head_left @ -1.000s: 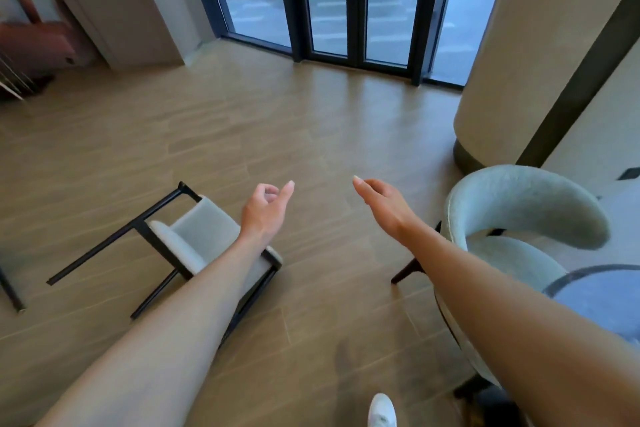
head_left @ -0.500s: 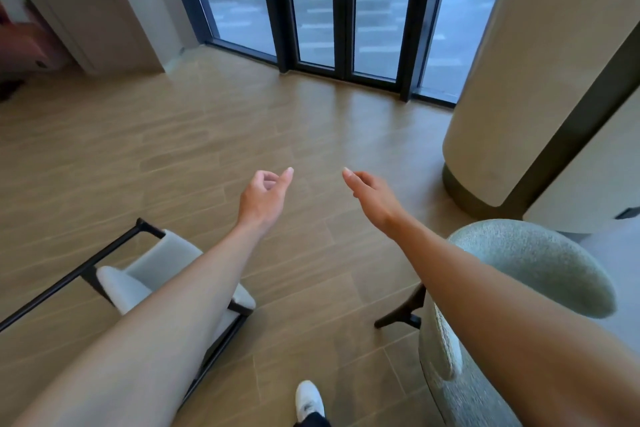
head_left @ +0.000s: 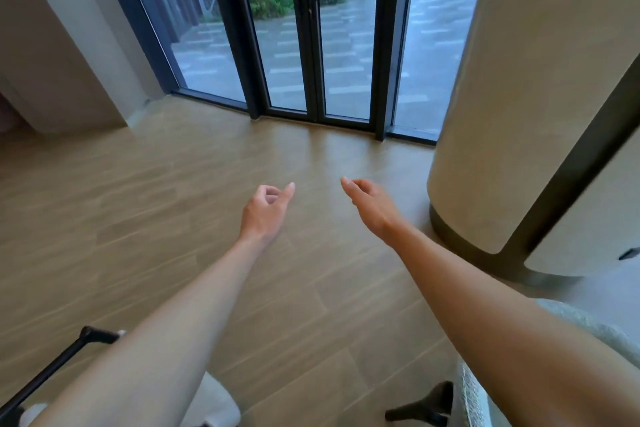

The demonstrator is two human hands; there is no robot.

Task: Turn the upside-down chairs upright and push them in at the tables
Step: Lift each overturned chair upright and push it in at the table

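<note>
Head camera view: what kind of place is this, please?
Probably a café or lounge area: a wood-look floor, tall dark-framed glass doors onto a wet paved yard, a round column, and padded chairs at the bottom edge.

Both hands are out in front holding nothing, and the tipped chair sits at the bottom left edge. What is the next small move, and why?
Probably look down and left and reach the left hand to the tipped chair with pale cushion and thin black metal frame. Both it and the right hand hang over bare wooden floor, holding nothing, and that chair lies at the lower left edge, partly hidden behind the left forearm.
</note>
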